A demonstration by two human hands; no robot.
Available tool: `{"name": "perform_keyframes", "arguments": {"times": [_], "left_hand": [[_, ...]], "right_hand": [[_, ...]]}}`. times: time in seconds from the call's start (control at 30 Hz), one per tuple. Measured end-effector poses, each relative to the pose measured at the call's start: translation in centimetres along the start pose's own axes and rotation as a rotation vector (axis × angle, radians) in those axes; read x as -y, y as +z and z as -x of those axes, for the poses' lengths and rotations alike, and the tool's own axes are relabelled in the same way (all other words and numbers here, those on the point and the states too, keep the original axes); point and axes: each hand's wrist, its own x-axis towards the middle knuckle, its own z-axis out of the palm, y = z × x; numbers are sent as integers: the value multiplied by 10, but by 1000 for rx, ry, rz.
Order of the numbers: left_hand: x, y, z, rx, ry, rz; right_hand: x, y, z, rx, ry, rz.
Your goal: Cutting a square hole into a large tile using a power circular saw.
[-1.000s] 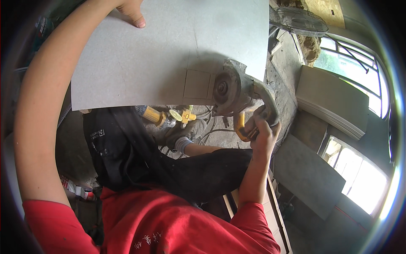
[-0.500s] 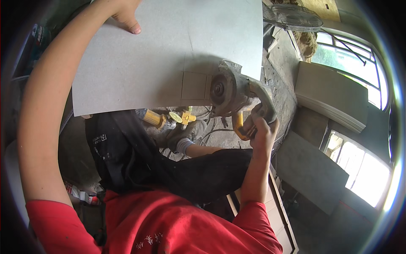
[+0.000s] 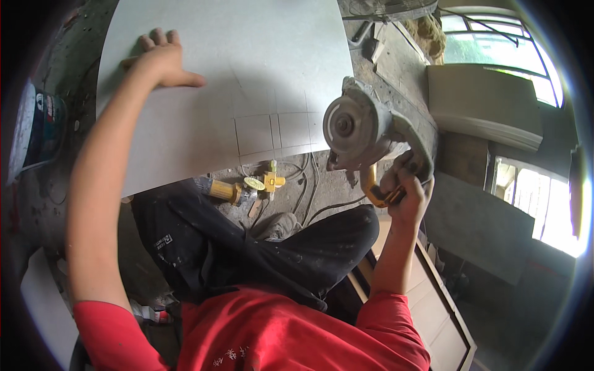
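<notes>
My left hand (image 3: 162, 63) lies on a large pale grey tile slab (image 3: 185, 127), fingers and thumb spread. Drawn or scored lines mark out rectangles (image 3: 257, 135) near the slab's front right edge. A dusty grey tile cutter (image 3: 354, 127) with a round blade guard and a yellow lower handle is gripped in my right hand (image 3: 408, 191), whose fingers wrap round its handle. The cutter hangs just beyond the slab's right edge, seemingly apart from it. Its blade is mostly hidden by the guard.
Below the slab's front edge lies another yellow-bodied power tool (image 3: 226, 190) among cables (image 3: 303, 182), near my shoe. A bucket (image 3: 46, 127) stands at far left. Stacked boards (image 3: 482, 102) lean under the windows, a fan (image 3: 396, 7) is at the top, and panels (image 3: 430, 290) lie at lower right.
My right hand has moved the cutter rightward, off the marked corner of the slab, uncovering more lines. My left hand stays on the slab and shows more fully as the view has shifted.
</notes>
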Motion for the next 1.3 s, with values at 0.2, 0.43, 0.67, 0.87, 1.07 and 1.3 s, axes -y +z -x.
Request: {"name": "perform_keyframes", "arguments": {"times": [0.2,0.43,0.67,0.87,1.07,1.3], "left_hand": [[-20,7,-7,4,-52,49],[-23,6,-8,-66,-45,-75],[-27,-4,-9,32,-66,15],[-25,5,-11,-83,-39,-90],[-27,3,-11,-70,-55,-97],[-24,5,-13,-91,-52,-114]], "right_hand": [[-27,-6,-15,104,11,25],[-43,-10,-26,129,2,93],[-53,-8,-32,132,15,108],[-56,-12,-36,143,10,146],[-53,-11,-38,183,48,109],[-53,-7,-38,207,53,86]]}}
